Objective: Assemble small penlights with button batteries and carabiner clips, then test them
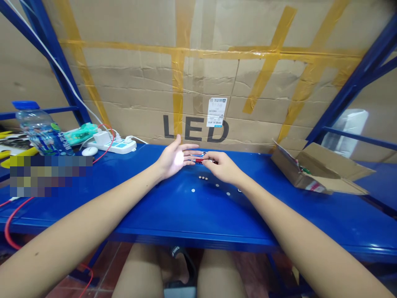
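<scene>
My right hand [219,166] is closed around a small red flashlight [199,161] over the blue table. The light points left, and a bright spot falls on the palm of my left hand [174,157], which is open with its fingers stretched out. Just behind the flashlight a small shiny piece [203,153] shows in part; I cannot tell what it is. Below my hands several tiny button cells [203,178] sit in a row on the table. Nearer to me lies a small white disc [193,190], with a few similar discs to its right.
An open cardboard box [297,171] stands at the right. Along the left are a water bottle [41,130], a white power strip [119,146] with plugs, and a red cable [14,219]. A large taped carton [139,82] rises behind the blue table [161,211].
</scene>
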The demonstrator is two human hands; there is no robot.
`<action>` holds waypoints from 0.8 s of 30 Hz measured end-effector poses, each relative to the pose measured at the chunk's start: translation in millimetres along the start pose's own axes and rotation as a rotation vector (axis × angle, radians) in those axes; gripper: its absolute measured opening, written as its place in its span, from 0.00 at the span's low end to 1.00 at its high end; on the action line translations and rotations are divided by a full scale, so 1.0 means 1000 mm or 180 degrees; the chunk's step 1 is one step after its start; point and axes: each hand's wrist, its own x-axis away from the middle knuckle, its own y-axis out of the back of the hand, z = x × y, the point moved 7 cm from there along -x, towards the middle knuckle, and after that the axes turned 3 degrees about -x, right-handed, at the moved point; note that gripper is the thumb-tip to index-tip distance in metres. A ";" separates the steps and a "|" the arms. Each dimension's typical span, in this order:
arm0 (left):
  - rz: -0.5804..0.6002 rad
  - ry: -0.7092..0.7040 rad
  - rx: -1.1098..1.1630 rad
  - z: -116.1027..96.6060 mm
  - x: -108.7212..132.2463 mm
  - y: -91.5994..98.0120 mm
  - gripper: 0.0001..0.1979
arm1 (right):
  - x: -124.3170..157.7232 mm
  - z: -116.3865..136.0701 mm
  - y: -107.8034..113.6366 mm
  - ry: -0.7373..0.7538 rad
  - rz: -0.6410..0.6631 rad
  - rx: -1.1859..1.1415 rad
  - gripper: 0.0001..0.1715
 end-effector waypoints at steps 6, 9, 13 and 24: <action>0.0093 -0.0018 0.0012 0.000 0.000 0.000 0.38 | 0.000 0.000 0.001 -0.0006 -0.0050 0.0105 0.12; 0.0154 -0.0047 0.0019 0.000 0.000 0.001 0.37 | 0.000 0.000 0.001 0.0008 -0.0045 0.0152 0.12; 0.0193 -0.0052 0.0028 0.001 0.000 0.000 0.38 | 0.001 0.000 0.003 0.0033 -0.0060 0.0151 0.13; 0.0187 -0.0037 0.0083 -0.001 0.000 0.000 0.38 | 0.002 0.004 0.004 0.0058 -0.0056 0.0124 0.12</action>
